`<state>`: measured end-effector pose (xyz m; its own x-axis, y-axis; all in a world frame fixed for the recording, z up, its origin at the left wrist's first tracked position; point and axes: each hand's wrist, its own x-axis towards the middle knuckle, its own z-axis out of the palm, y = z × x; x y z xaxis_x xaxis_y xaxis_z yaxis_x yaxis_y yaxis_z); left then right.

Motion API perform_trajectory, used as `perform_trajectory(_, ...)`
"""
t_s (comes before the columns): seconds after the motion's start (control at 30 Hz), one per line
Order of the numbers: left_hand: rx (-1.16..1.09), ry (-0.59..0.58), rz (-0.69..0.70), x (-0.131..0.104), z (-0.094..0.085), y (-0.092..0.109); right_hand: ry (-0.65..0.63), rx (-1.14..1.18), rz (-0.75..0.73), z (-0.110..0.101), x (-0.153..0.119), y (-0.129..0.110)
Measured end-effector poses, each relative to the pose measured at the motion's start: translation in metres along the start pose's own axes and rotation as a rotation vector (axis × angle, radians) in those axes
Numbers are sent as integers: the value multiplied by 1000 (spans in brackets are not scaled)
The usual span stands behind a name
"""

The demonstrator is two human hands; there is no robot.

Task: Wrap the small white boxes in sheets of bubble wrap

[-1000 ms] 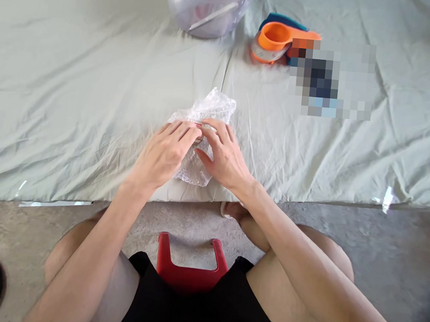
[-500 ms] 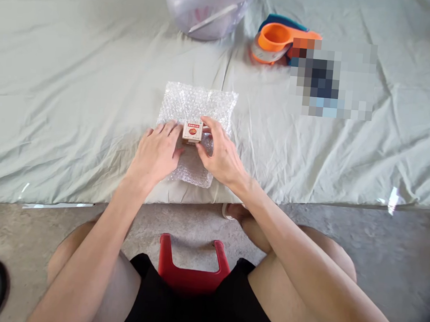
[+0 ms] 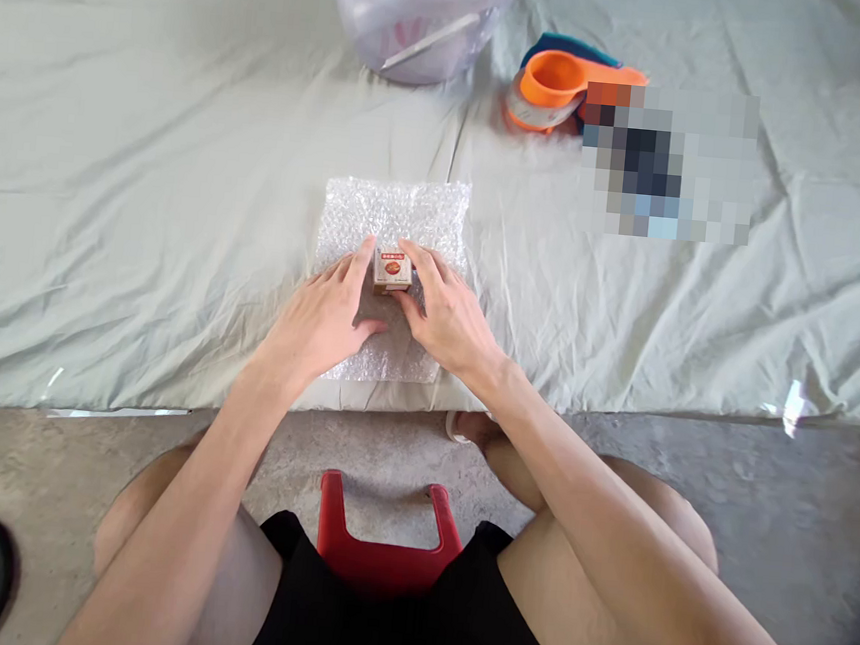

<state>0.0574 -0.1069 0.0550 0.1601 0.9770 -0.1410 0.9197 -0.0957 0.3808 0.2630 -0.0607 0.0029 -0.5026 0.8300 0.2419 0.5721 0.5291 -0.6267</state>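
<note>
A small cardboard box [image 3: 392, 272] with a red label and a round red picture on its top rests on a sheet of bubble wrap [image 3: 395, 207] near the table's front edge. My right hand [image 3: 450, 314] grips the box from its right, the thumb at the front corner and the index finger at the back. To the left of the box lies my left hand [image 3: 324, 311] on the wrap, thumb and fingers spread, holding nothing. Part of the wrap is hidden under both hands.
A translucent tub [image 3: 425, 31] with things inside stands at the back. Right of it lies an orange and teal tape dispenser [image 3: 552, 82], beside a pixelated patch. A grey-green cloth [image 3: 148, 187] covers the table. Below is a red stool [image 3: 386, 560].
The box has shifted slightly to the right with my right hand at it. My left hand's thumb has spread further from its fingers. The bubble wrap lies straighter.
</note>
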Motion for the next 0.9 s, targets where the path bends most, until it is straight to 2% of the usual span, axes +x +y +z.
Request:
perform_trajectory(0.23, 10, 53, -8, 3, -3, 2, -3, -25, -20, -1, -1, -2)
perform_trajectory(0.5, 18, 48, -18, 8, -4, 3, 45, -13, -60, 4, -1, 5)
perform_trajectory(0.77, 115, 157, 48, 15, 19, 2, 94, 12, 11, 6, -1, 4)
perform_trajectory(0.9, 133, 167, 56, 18, 23, 7, 88, -8, 13, 5, 0, 1)
